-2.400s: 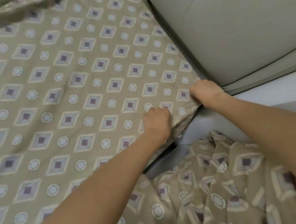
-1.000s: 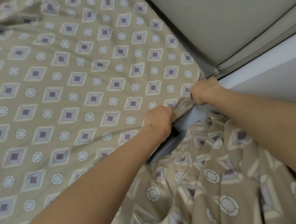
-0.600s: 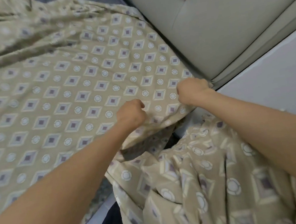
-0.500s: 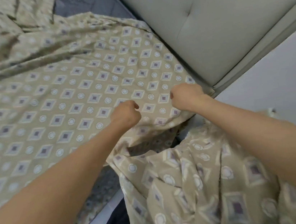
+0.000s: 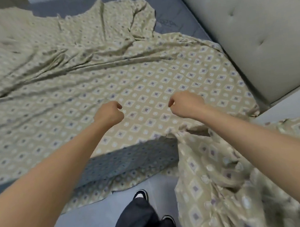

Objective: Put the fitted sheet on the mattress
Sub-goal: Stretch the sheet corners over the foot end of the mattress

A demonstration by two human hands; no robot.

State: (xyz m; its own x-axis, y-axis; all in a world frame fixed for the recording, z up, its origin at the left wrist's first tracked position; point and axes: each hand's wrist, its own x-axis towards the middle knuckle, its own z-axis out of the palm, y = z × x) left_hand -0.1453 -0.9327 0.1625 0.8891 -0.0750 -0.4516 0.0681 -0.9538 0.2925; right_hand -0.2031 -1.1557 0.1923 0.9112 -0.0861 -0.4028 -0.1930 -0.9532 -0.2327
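Your curled fingers face away, so whether the left hand (image 5: 109, 115) or right hand (image 5: 186, 103) pinches the sheet (image 5: 141, 80) cannot be told. Left of the left hand the sheet blurs and runs off the edge. It hides most of the mattress (image 5: 173, 9). Right of the right hand, the headboard (image 5: 249, 33) is cut off.

The fitted sheet (image 5: 151, 86) over the mattress (image 5: 170, 11) is beige, printed with rows of pale diamonds with small purple centres, and white ringed circles between them. Down the mattress's near side the same print looks duller and greyer. The bare mattress is dark blue-grey. At the mattress's right end the tufted headboard (image 5: 249, 33) is plain grey-beige. The floor (image 5: 79, 223) below the mattress is pale blue-grey, with black trousers (image 5: 139, 223) and black-and-white shoes (image 5: 140, 194).
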